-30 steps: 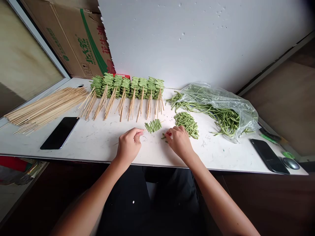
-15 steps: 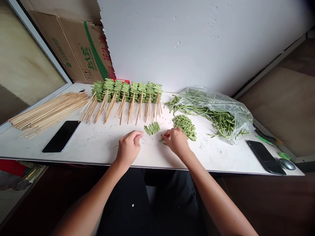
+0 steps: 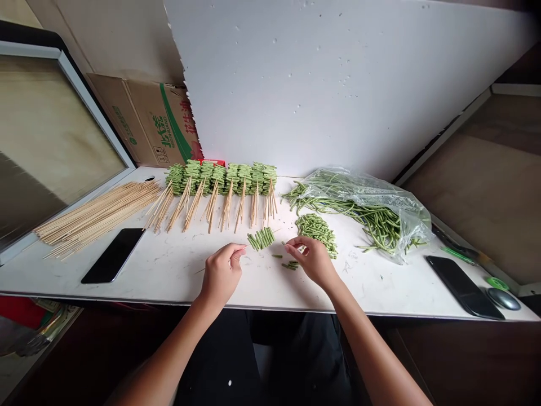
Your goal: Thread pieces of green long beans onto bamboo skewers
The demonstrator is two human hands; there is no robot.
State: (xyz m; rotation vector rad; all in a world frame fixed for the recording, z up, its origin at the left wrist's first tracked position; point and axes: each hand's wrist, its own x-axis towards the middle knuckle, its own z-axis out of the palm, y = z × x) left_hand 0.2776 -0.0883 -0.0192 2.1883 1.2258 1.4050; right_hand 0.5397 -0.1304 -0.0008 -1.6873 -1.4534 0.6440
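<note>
My left hand (image 3: 220, 274) is shut on a thin wooden skewer, and its tip runs through a row of cut green bean pieces (image 3: 261, 238). My right hand (image 3: 310, 260) pinches what looks like a small bean piece, partly hidden by its fingers. A few loose cut pieces (image 3: 289, 265) lie just left of that hand. Beyond it is a heap of cut long beans (image 3: 316, 234). Further right, whole long beans spill from a clear plastic bag (image 3: 372, 211).
Filled skewers (image 3: 222, 194) lie side by side on the white table (image 3: 372, 293), with a bundle of bare skewers (image 3: 99, 217) to their left. Phones (image 3: 113, 255) (image 3: 464, 294) and a computer mouse (image 3: 502, 299) lie near the table's edges. A cardboard box (image 3: 146, 121) stands behind.
The view has tilted, so the table sits lower in the picture. My right hand has shifted right, and loose bean pieces now show beside it. My left hand keeps the skewer.
</note>
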